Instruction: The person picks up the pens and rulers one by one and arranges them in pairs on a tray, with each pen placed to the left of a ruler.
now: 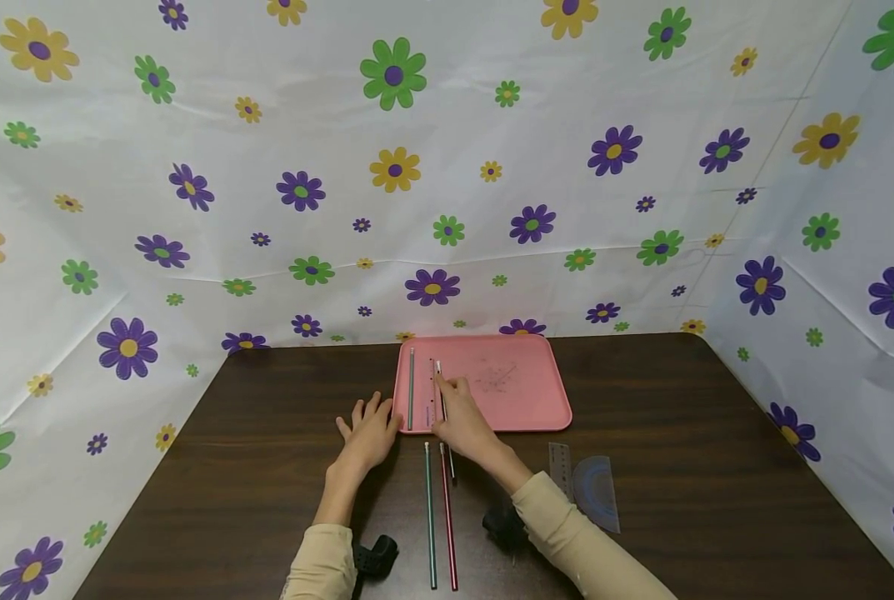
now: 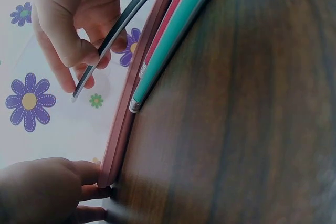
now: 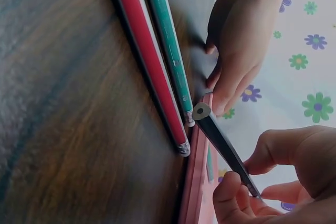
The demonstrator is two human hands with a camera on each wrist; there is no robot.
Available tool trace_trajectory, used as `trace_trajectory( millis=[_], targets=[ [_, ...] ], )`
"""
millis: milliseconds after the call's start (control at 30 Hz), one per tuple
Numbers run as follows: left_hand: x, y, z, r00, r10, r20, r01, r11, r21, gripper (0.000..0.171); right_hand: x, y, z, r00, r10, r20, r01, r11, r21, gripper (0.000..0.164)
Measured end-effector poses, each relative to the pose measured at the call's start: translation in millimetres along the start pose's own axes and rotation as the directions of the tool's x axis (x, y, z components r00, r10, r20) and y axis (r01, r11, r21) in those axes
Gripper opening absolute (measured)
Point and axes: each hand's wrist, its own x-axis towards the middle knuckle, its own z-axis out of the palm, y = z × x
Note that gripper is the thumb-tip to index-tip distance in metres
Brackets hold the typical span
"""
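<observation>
My right hand (image 1: 463, 421) pinches a black pencil (image 3: 223, 142) between thumb and fingers, raised over the pink tray (image 1: 521, 412). The pencil's white-tipped end points toward the tray's back, its flat dark end toward me. My left hand (image 1: 367, 433) touches the tray's front left corner, its fingers spread. Inside the tray lie a green pencil (image 1: 411, 387) and a narrow pale strip (image 1: 431, 392) with dark marks, its kind unclear. In front of the tray, a second green pencil (image 1: 430, 517) and a red pencil (image 1: 448, 517) lie side by side on the table.
A clear ruler (image 1: 560, 467) and a clear bluish protractor (image 1: 598, 492) lie near my right forearm. The dark wooden table (image 1: 679, 433) meets a flowered cloth (image 1: 447, 167) behind the tray. A black device (image 1: 375, 557) shows at my left wrist.
</observation>
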Motion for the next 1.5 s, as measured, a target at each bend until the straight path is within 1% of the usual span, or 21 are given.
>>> trace_trajectory(
  millis=[167,400,667,833,967,1167,1500],
  targets=[
    [-0.1,0.4,-0.4,1.000,-0.005,0.002,0.005,1.000,0.004,0.050,5.3,1.8,-1.2,1.000,0.018,-0.010,-0.018,1.000,0.007,0.079],
    [0.0,0.3,-0.7,1.000,-0.005,0.003,0.005,1.000,-0.005,0.050,12.8,6.5,-3.4,0.998,0.060,-0.013,-0.059,0.997,0.043,0.076],
    [0.3,0.1,-0.3,1.000,0.001,0.001,-0.001,1.000,-0.005,0.049,20.1,11.3,-5.1,0.997,0.074,-0.015,-0.074,0.997,0.033,0.069],
    [0.6,-0.6,0.9,1.000,0.000,0.001,0.000,1.000,-0.011,0.049,23.9,15.8,-4.9,0.997,0.065,-0.044,-0.063,0.996,0.058,0.065],
    [0.6,-0.9,1.2,1.000,0.001,0.002,-0.001,1.000,-0.011,0.049,26.6,18.0,-4.5,0.995,0.070,-0.068,-0.067,0.996,0.051,0.062],
    [0.3,0.5,-0.9,1.000,0.002,0.005,-0.002,1.000,-0.012,0.050,30.3,17.8,-3.4,0.994,0.084,-0.070,-0.080,0.995,0.051,0.062],
    [-0.7,1.1,-1.0,1.000,-0.001,0.012,0.001,1.000,0.001,0.049,37.5,23.4,-3.7,0.992,0.103,-0.068,-0.094,0.988,0.125,0.058]
  ],
)
